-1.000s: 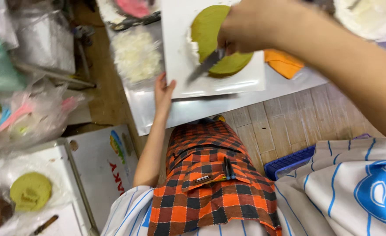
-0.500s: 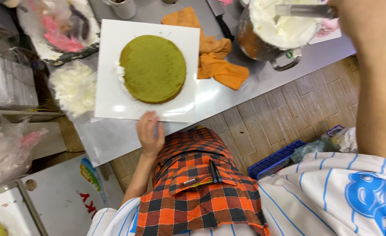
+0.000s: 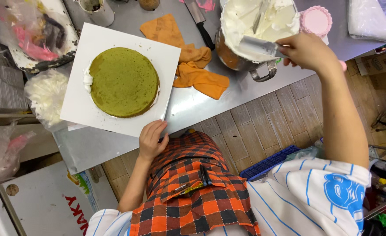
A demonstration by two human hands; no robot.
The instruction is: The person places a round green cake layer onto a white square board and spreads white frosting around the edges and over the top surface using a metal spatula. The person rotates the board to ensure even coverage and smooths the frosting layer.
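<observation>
- On the steel worktop, the round green sponge cake layer (image 3: 124, 82) sits on a square white board (image 3: 81, 105), with a smear of white cream showing at its left edge.
- Cake judgement: soft, light, crumbly; likely tears if pinched. Better to move it by the board, gripping a board edge or corner, not the sponge.
- Board looks stiff and flat; its near edge overhangs the worktop edge slightly, so it could slide on the smooth steel.
- Left hand (image 3: 151, 140): fingers loosely curled, fingertips resting on the board's near corner. Steadying it, not gripping; holds nothing.
- Right hand (image 3: 308, 51): closed around the handle of a flat metal palette knife (image 3: 258, 45); blade lies over the rim of a large metal mixing bowl (image 3: 263, 70) full of white cream (image 3: 263, 19).
- Cream judgement: soft and sticky; a loaded blade could drip, so it needs to be kept level.
- Bowl is well apart from the cake, to its right.
- Between them: a crumpled orange cloth (image 3: 188, 59) and a black-handled knife (image 3: 199, 22).
- Left of the board: a clear plastic bag of white stuff (image 3: 46, 96), touching or just beside it; cannot tell which.
</observation>
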